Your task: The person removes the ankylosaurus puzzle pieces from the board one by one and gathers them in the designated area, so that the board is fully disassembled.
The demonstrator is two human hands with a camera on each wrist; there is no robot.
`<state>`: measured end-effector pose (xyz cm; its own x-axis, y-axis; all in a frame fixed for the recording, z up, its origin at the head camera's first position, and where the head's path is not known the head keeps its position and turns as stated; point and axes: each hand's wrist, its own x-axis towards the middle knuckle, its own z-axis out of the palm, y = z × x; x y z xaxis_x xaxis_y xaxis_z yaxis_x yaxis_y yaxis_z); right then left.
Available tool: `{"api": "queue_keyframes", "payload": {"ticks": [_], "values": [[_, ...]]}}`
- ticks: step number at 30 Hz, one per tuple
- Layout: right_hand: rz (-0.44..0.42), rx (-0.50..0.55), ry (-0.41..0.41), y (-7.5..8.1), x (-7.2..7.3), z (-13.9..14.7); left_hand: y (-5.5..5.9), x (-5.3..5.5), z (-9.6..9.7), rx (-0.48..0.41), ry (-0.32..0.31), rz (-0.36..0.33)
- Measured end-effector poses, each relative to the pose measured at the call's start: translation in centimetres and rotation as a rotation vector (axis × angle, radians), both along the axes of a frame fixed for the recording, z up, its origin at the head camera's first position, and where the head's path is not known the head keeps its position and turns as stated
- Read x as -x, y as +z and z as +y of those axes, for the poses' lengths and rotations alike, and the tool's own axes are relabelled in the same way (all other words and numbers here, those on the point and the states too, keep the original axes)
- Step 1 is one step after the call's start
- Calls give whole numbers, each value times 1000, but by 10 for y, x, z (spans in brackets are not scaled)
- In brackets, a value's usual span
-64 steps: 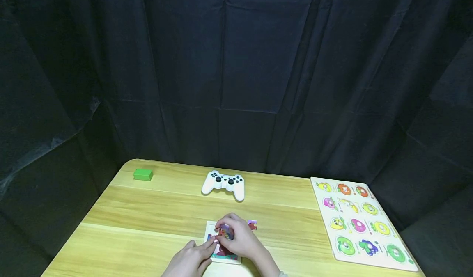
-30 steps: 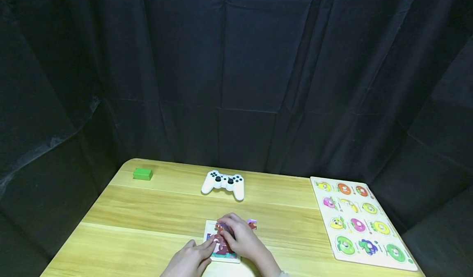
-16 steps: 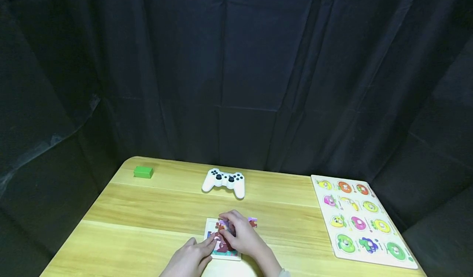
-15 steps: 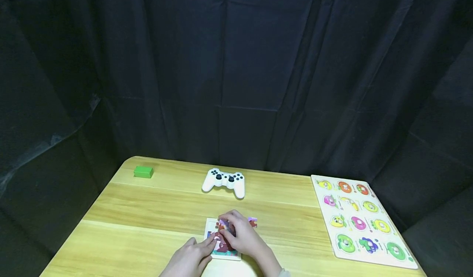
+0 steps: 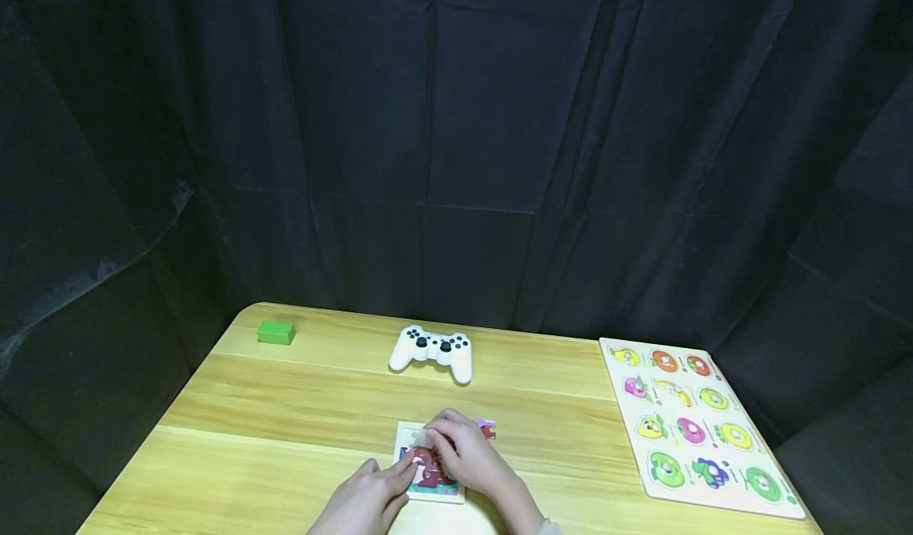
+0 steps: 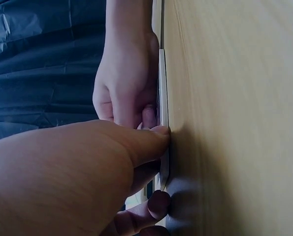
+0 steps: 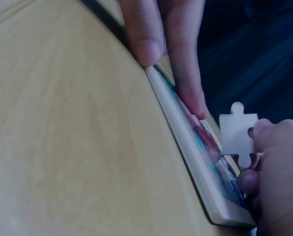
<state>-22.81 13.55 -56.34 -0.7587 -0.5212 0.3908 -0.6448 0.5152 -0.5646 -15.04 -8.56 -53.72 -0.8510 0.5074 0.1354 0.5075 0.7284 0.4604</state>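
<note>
A small jigsaw puzzle board [image 5: 405, 433] with a pale frame lies at the table's near side. Reddish-brown and teal pieces fill its lower part; a bare pale patch shows near its top. My left hand [image 5: 365, 497] steadies the board, its index finger pressing on the pieces and its thumb at the frame's edge. Over the board's upper right, my right hand [image 5: 472, 460] pinches a puzzle piece [image 7: 235, 132] between thumb and fingers. In the right wrist view that piece stands tilted up, its plain pale back showing. Another puzzle piece [image 5: 488, 429], purple and red, lies just beyond the right hand.
A white game controller [image 5: 432, 351] lies behind the board, with a green block [image 5: 276, 333] at the back left. A fruit peg board [image 5: 659, 416] covers the table's right side. Dark curtain [image 5: 478, 154] surrounds the wooden table [image 5: 285, 416].
The piece in my right hand lay colourful side up over the board's top; now it is tilted up and pale board shows there. My left hand stays about where it was.
</note>
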Motion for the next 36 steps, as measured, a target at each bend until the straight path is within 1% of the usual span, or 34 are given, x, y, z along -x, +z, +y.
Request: {"api": "queue_keyframes", "payload": {"ticks": [6,10,13,17,21,27,32,36], "values": [[44,36,39,-2,-1,0,0,0,1,6,1,-4],[50,84,33,-3,-1,-1,-1,0,1,3,1,-6],[82,75,27,-4,-1,-2,-1,0,1,12,0,0],[129,25,23,-4,-1,-3,-1,0,1,21,1,3],[110,9,25,-4,-3,-3,0,0,1,18,2,-5],[67,14,53,-3,-4,-1,-1,0,0,8,1,-2],[-2,-9,51,0,-4,1,-1,1,0,6,2,-7],[-43,-7,55,2,-3,2,0,1,1,5,4,-18]]}}
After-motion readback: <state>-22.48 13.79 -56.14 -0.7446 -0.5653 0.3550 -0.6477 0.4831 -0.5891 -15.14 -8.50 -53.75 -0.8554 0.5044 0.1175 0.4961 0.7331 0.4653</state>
